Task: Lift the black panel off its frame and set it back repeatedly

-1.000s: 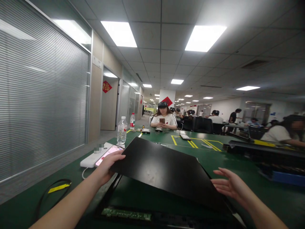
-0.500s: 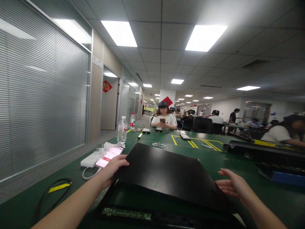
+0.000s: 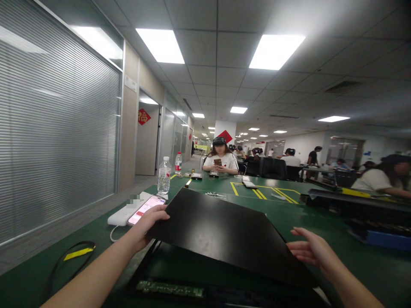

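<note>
A thin, glossy black sheet [image 3: 221,231] is held tilted above the green table. My left hand [image 3: 149,222] grips its left edge, thumb on top and the other fingers hidden underneath. At the right edge, my right hand [image 3: 310,250] has its fingers spread, with the fingertips at the sheet's side and the thumb raised off it. Under the sheet lies a dark frame [image 3: 141,267], with a green circuit board [image 3: 170,288] along its near side.
Left of the sheet are a white box [image 3: 120,216], a lit phone [image 3: 146,207] and a water bottle [image 3: 164,176]. A black strap [image 3: 56,267] lies nearer. Dark panels [image 3: 346,203] and a blue item [image 3: 388,239] are at right. A person [image 3: 221,160] sits opposite.
The black sheet has shifted slightly left and its far edge is a little higher. My left hand has moved slightly left with it; my right hand has moved slightly left too.
</note>
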Motion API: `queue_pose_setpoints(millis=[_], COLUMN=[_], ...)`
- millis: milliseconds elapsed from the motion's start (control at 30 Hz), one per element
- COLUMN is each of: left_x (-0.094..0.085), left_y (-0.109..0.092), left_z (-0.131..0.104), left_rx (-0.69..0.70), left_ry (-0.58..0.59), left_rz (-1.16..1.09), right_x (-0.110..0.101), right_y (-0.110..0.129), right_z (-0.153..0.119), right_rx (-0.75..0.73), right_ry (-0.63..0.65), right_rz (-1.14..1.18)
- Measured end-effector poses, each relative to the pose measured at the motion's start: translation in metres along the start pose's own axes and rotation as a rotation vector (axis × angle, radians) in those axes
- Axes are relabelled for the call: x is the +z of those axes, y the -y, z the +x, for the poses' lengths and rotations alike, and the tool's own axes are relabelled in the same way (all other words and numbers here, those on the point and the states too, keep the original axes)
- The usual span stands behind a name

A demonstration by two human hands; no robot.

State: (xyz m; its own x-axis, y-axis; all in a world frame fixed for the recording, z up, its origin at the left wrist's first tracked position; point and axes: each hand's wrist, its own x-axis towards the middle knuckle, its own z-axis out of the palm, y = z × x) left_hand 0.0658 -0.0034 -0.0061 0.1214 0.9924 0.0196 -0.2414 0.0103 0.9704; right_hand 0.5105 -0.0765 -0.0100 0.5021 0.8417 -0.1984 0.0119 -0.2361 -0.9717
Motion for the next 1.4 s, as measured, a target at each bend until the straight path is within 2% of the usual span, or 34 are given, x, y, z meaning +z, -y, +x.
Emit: queue_pose_setpoints(millis=[167,533,900,1167,1400], left_x=[-0.002,-0.002,0.003,0.001,-0.002], left_y=[-0.005,0.007,0.012,0.010,0.014], left_z=[-0.002,0.004,0.003,0.004,0.010], left_rx=[0.009,-0.027,-0.078,-0.219,-0.192], left_ry=[-0.009,0.003,-0.047,-0.034,-0.066], left_rz=[-0.034,-0.021,0.007,-0.068,-0.068], right_x=[0.004,0.002,0.005,0.004,0.006], right_y=[0.000,0.002,0.000,-0.005,-0.005], right_z=[-0.002,-0.003,0.001,0.013,0.011], right_rx=[0.004,-0.008,-0.043,-0.059,-0.073], right_ry=[0.027,-0.021,-0.045,-0.016,-0.025], right_rz=[0.014,-0.042,-0.181,-0.266,-0.303])
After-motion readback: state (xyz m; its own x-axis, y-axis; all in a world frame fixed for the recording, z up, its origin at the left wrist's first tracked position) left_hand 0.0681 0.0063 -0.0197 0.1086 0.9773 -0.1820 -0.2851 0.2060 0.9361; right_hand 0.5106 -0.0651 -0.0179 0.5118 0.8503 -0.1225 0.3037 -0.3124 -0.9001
